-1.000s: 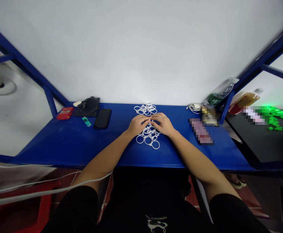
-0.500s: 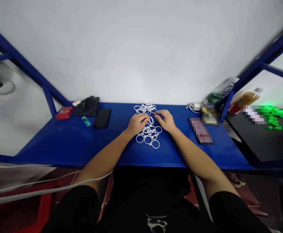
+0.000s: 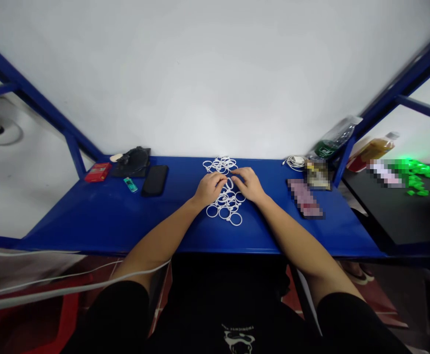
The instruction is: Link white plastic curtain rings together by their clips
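Observation:
Several white plastic rings lie linked in a cluster on the blue table, and a second loose heap of white rings sits further back. My left hand rests on the left side of the near cluster with curled fingers pinching a ring. My right hand lies on the right side, fingers curled and meeting the left hand's fingertips over a white ring.
A black phone, a teal lighter, a red box and a black pouch lie at the left back. At the right are a coiled white cable, a blurred flat item and bottles. Green pieces cover a neighbouring black table.
My right hand reached back toward the far heap half a second ago, then returned to meet my left hand over the near rings. My left hand has barely moved.

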A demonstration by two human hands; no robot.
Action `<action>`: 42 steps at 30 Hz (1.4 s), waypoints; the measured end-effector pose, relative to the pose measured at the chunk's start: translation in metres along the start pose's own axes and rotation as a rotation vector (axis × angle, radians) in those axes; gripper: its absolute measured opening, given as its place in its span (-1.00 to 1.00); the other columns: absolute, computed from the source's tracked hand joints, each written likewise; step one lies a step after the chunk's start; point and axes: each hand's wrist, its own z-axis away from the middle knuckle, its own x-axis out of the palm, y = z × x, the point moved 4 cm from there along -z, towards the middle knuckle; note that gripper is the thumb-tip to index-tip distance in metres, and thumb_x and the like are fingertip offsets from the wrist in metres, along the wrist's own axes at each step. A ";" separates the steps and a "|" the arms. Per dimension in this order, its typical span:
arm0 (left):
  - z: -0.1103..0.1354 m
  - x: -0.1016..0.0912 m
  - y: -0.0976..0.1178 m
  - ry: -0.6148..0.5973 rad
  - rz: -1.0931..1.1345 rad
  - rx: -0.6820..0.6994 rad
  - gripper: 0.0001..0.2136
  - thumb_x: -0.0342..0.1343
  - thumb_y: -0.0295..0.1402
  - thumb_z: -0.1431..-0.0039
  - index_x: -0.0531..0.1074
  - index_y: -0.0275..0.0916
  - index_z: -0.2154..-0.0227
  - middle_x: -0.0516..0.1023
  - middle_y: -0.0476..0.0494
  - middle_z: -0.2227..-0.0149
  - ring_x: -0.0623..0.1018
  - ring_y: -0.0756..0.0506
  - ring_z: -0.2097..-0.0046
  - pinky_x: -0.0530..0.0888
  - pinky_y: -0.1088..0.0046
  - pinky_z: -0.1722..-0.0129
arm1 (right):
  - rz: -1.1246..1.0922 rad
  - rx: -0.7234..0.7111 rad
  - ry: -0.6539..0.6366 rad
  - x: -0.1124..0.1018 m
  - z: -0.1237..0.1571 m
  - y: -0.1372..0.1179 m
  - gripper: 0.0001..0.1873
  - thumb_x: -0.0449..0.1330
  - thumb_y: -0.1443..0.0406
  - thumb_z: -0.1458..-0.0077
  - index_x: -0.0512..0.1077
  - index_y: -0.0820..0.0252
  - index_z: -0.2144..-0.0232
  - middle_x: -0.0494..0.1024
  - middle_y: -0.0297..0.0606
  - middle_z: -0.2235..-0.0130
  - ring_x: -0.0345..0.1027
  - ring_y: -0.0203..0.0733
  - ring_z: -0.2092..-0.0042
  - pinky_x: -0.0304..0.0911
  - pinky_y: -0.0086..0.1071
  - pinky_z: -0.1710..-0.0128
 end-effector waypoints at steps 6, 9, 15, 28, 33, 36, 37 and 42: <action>0.004 0.009 -0.006 -0.124 0.047 -0.033 -0.85 0.14 -0.33 -0.39 0.59 -0.20 0.26 0.64 -0.08 0.31 0.59 -0.07 0.25 0.52 0.34 0.14 | 0.293 0.205 -0.261 0.017 0.000 0.037 -0.42 0.06 0.17 -0.41 0.26 0.08 -0.41 0.22 -0.12 -0.46 -0.08 0.36 -0.49 -0.11 0.42 -0.38; 0.005 0.013 -0.007 -0.213 0.065 -0.006 -0.85 0.17 -0.31 -0.36 0.60 -0.19 0.31 0.65 -0.09 0.30 0.60 -0.08 0.22 0.52 0.31 0.10 | 0.297 0.191 -0.309 0.020 0.000 0.036 -0.47 0.02 0.21 -0.42 0.29 0.01 -0.38 0.28 -0.19 -0.44 -0.05 0.33 -0.49 -0.13 0.45 -0.36; 0.006 0.015 -0.008 -0.265 0.083 0.026 -0.88 0.24 -0.29 -0.31 0.61 -0.17 0.34 0.66 -0.10 0.26 0.60 -0.11 0.16 0.53 0.25 0.01 | 0.357 0.152 -0.210 0.006 -0.001 0.023 -0.68 0.12 0.33 -0.34 0.58 0.09 -0.04 0.65 -0.09 -0.04 0.43 0.14 -0.12 0.14 0.10 -0.25; 0.006 0.016 -0.026 -0.191 -0.010 -0.110 -0.80 0.25 -0.33 -0.31 0.61 -0.20 0.05 0.66 -0.18 0.04 0.60 -0.19 -0.03 0.51 0.15 -0.12 | 0.128 0.085 -0.169 0.004 0.001 0.006 -0.76 0.16 0.26 -0.37 0.61 0.12 0.07 0.67 -0.17 0.14 0.51 -0.09 0.12 0.32 -0.26 0.08; 0.007 0.018 -0.018 -0.323 0.012 -0.088 -0.85 0.22 -0.29 -0.33 0.64 -0.16 0.15 0.69 -0.12 0.17 0.63 -0.15 0.11 0.53 0.24 0.02 | 0.048 0.097 -0.090 0.003 0.004 0.005 -0.78 0.19 0.25 -0.31 0.61 0.13 0.11 0.65 -0.20 0.23 0.50 -0.12 0.23 0.34 -0.29 0.20; 0.008 0.016 -0.009 -0.341 0.063 -0.083 -0.84 0.18 -0.27 -0.36 0.65 -0.15 0.21 0.67 -0.07 0.30 0.62 -0.09 0.25 0.52 0.35 0.18 | 0.021 0.085 -0.070 0.002 0.004 0.005 -0.79 0.19 0.25 -0.30 0.61 0.13 0.14 0.64 -0.22 0.27 0.49 -0.12 0.25 0.34 -0.30 0.22; 0.008 0.016 -0.007 -0.335 0.069 -0.086 -0.84 0.18 -0.27 -0.36 0.65 -0.15 0.21 0.66 -0.06 0.31 0.61 -0.07 0.28 0.51 0.37 0.21 | 0.018 0.077 -0.071 0.001 0.004 0.004 -0.80 0.19 0.24 -0.29 0.60 0.13 0.16 0.64 -0.22 0.28 0.49 -0.12 0.26 0.34 -0.30 0.23; 0.006 0.014 -0.014 -0.220 0.042 -0.138 -0.81 0.23 -0.30 -0.32 0.62 -0.19 0.07 0.68 -0.10 0.22 0.63 -0.07 0.25 0.53 0.38 0.18 | -0.026 0.004 -0.075 -0.002 0.005 -0.005 -0.80 0.17 0.21 -0.31 0.58 0.14 0.20 0.64 -0.20 0.27 0.48 -0.12 0.26 0.35 -0.29 0.21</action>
